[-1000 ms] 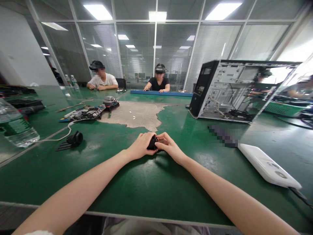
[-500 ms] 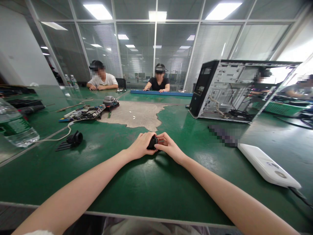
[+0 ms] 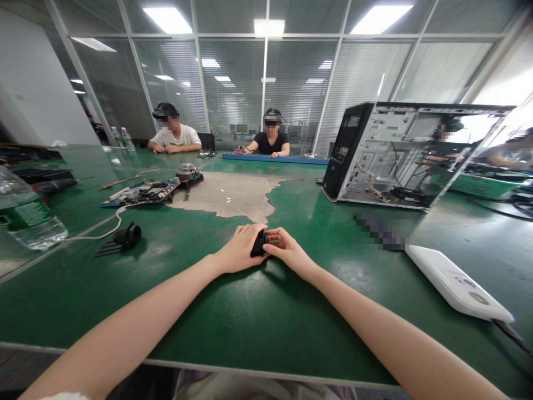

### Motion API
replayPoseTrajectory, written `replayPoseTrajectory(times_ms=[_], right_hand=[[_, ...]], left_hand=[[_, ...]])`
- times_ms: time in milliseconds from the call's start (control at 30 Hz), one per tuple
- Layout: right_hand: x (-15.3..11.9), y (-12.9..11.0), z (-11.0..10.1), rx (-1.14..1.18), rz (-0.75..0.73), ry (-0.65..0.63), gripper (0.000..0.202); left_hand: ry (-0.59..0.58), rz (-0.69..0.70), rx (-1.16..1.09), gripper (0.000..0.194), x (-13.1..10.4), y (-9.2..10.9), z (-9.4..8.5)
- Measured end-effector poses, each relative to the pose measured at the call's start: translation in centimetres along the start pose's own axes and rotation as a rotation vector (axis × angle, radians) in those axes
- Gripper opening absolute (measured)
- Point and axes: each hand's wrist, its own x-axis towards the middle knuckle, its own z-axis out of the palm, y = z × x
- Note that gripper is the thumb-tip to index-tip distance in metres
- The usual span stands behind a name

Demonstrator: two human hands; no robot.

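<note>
A small black part (image 3: 259, 243), its kind unclear, is held between my two hands just above the green table (image 3: 258, 322). My left hand (image 3: 240, 248) wraps round its left side, with thumb and fingers closed on it. From the right, my right hand (image 3: 286, 249) pinches its edge between thumb and fingertips. Both hands cover much of the part. Off to the left lies another black piece (image 3: 128, 236) with a round ring and flat slats, apart from my hands.
A circuit board (image 3: 145, 191) lies at left, near a water bottle (image 3: 29, 214) and a white cable (image 3: 100, 236). An open computer case (image 3: 353, 155) stands at right, behind a white power bank (image 3: 460, 283). Two people (image 3: 177, 136) (image 3: 271, 139) sit across the table.
My hands and the black part stay almost in place, with only a slight shift. Across the table, the person in black has moved one hand outward.
</note>
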Motion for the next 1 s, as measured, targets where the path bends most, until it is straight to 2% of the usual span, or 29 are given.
replayPoseTrajectory(times_ms=[167, 367, 467, 667, 1000], right_hand=[[-0.09, -0.31, -0.06, 0.039, -0.032, -0.06, 0.036], [-0.06, -0.38, 0.0, 0.051, -0.004, -0.011, 0.023], [-0.05, -0.22, -0.03, 0.05, 0.0, -0.002, 0.025], [0.03, -0.23, -0.09, 0.014, 0.049, 0.025, 0.03], [0.02, -0.07, -0.09, 0.034, -0.043, -0.035, 0.035]], left_hand=[[0.014, 0.02, -0.018, 0.063, -0.12, -0.09, -0.02], [-0.001, 0.037, -0.019, 0.062, -0.24, 0.05, -0.41], [-0.01, 0.014, -0.009, 0.058, -0.23, 0.07, -0.4], [0.016, 0.006, -0.028, 0.065, -0.14, -0.04, 0.0], [0.079, 0.019, -0.038, 0.063, -0.12, -0.21, 0.36]])
